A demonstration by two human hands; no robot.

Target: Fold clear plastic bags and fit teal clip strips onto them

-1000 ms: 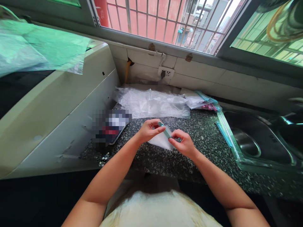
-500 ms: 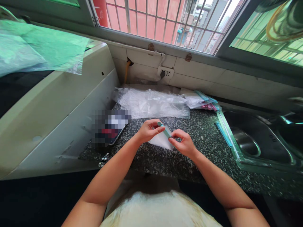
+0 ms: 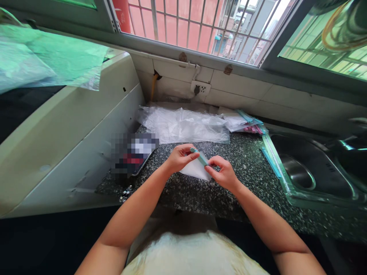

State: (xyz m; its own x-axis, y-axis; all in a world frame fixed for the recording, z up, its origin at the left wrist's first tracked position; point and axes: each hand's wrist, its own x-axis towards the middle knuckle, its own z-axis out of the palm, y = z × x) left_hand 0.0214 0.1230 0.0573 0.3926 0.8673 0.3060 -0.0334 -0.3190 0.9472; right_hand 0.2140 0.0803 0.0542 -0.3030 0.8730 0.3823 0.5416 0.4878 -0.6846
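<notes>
- The left hand (image 3: pixel 180 157) is pinching one end of a small zip bag (image 3: pixel 196 169), its fingers curled tight over the teal sealing strip (image 3: pixel 200 156)
- The right hand (image 3: pixel 224 174) is gripping the other end of that same strip between thumb and fingertips, so both hands are clamped on the bag and neither is free
- The small zip bag is hanging between the two hands just above the speckled dark counter (image 3: pixel 246 164), its pale body drooping below the strip towards the person
- Beyond the hands, towards the wall, a heap of clear plastic bags (image 3: pixel 183 124) is lying on the counter, well apart from the fingers
- Further off to the right of that heap, a pile of bags with teal and pink strips (image 3: pixel 246 123) is resting near the wall
- To the right of the right hand, a steel sink (image 3: pixel 312 172) is sitting in the counter, with a teal strip lying along its near rim
- To the left of the left hand, a blurred flat object (image 3: pixel 133 152) is lying on the counter beside a white appliance (image 3: pixel 71 126)
- A wall socket (image 3: pixel 200 88) is showing on the tiles under the barred window (image 3: pixel 195 23)
</notes>
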